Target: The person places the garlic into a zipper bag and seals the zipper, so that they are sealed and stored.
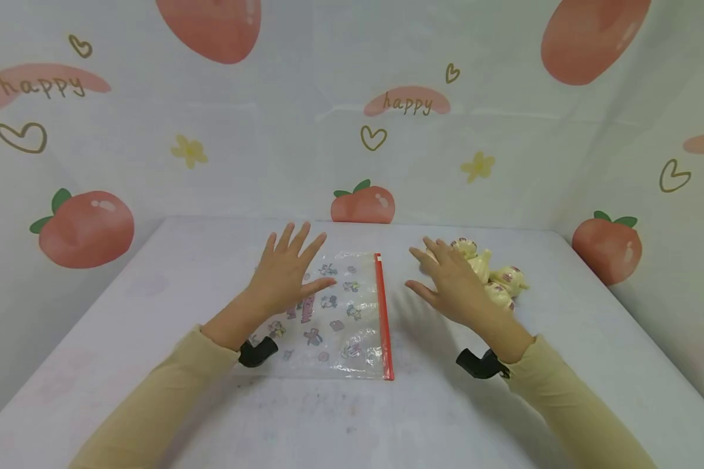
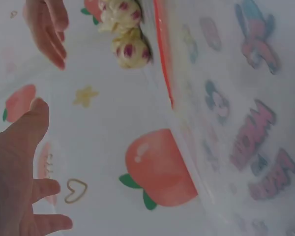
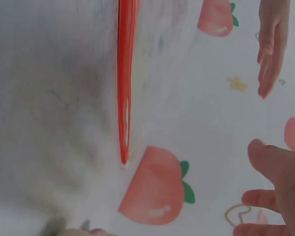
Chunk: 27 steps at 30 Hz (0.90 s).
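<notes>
A clear zip bag (image 1: 334,319) printed with small cartoon figures lies flat on the table, its red slider strip (image 1: 384,319) along the right side. Above the bag's left part I hold my left hand (image 1: 284,273) with fingers spread and nothing in it. My right hand (image 1: 454,283), fingers also spread and holding nothing, hovers right of the bag. Partly hidden behind it is a cluster of several pale yellow, garlic-like bulbs (image 1: 507,280) with purple patches. In the left wrist view, some bulbs (image 2: 132,49) show near the red strip.
The white table (image 1: 211,417) meets a fabric backdrop (image 1: 281,150) printed with peaches, hearts and the word "happy". A black wrist mount (image 1: 258,352) sits under the left wrist, another black mount (image 1: 480,365) under the right.
</notes>
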Available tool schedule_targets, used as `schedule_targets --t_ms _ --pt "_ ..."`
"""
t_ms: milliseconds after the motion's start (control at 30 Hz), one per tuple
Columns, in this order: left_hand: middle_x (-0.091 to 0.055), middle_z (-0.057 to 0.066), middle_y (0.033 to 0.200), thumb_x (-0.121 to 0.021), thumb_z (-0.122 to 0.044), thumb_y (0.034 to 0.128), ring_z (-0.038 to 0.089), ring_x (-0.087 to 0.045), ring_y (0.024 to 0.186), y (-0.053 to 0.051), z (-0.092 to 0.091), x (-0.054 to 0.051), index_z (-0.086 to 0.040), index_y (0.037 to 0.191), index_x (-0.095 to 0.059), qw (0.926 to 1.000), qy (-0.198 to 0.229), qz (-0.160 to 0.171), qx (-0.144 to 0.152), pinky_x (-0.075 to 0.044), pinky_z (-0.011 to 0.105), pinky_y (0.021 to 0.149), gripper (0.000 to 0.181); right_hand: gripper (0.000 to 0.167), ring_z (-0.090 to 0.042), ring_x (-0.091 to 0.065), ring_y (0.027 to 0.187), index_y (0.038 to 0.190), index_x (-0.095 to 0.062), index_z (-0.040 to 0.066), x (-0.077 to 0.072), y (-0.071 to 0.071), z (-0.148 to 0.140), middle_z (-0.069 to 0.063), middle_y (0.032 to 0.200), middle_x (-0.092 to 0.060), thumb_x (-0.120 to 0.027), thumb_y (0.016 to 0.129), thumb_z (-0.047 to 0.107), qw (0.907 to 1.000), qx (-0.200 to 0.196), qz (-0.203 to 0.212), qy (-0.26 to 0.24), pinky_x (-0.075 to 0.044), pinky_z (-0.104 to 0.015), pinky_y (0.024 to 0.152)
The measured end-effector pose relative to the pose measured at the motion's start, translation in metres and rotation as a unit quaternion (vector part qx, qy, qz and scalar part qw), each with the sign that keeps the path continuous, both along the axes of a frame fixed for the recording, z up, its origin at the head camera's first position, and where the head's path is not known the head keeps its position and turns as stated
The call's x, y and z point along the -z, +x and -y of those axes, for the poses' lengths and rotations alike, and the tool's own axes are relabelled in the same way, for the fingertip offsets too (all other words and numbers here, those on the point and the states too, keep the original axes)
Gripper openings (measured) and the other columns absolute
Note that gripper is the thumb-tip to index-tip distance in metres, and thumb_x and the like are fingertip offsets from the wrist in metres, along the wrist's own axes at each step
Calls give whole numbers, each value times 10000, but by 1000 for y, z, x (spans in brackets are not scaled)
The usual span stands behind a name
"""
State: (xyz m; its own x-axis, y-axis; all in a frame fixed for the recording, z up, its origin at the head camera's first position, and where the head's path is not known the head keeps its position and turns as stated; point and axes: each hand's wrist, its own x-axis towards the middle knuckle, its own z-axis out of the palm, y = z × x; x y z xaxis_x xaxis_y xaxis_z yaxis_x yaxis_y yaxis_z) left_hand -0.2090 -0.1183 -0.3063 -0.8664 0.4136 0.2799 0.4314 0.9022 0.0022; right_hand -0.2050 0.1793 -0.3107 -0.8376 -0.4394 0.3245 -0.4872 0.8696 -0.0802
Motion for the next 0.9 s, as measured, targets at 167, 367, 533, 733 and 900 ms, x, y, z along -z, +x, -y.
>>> schedule_targets --t_ms 167,367,533,733,900 --pt "-324 170 1499 -531 -577 868 397 -257 1400 1 -14 -3 -129 1439 -350 9990 -149 203 362 -226 569 1113 748 470 -371 -516 1209 1244 -567 67 8 6 7 -200 1315 -529 -666 860 321 9990 -381 -202 68 -441 -496 972" --pt "-407 158 1451 -559 -537 872 362 -356 1360 3 -31 1 -120 1399 -410 9932 -266 769 828 -291 514 1104 688 368 -312 -604 1097 1158 -622 60 22 8 14 -152 1189 -623 -653 871 290 9972 -641 322 218 -510 -436 877" --pt "-430 139 1437 -597 -505 862 314 -405 1337 2 -44 7 -125 1392 -418 9837 -243 1379 1124 -332 472 1092 676 358 -294 -616 1076 1156 -619 60 32 7 16 -131 1168 -636 -640 882 290 9933 -653 904 317 -515 -426 870" --pt "-416 111 1453 -597 -500 866 277 -399 1348 -1 -56 16 -139 1407 -400 9716 -433 1995 1200 -329 450 1098 679 351 -300 -614 1080 1164 -613 51 39 6 17 -135 1175 -634 -624 888 267 9887 -809 1193 410 -496 -444 902" --pt "-429 108 1442 -609 -483 863 275 -416 1334 -4 -65 27 -143 1408 -399 9662 -485 2157 1326 -358 444 1077 676 377 -307 -605 1103 1186 -603 53 43 6 19 -144 1201 -622 -635 881 272 9846 -840 1455 483 -489 -450 914"
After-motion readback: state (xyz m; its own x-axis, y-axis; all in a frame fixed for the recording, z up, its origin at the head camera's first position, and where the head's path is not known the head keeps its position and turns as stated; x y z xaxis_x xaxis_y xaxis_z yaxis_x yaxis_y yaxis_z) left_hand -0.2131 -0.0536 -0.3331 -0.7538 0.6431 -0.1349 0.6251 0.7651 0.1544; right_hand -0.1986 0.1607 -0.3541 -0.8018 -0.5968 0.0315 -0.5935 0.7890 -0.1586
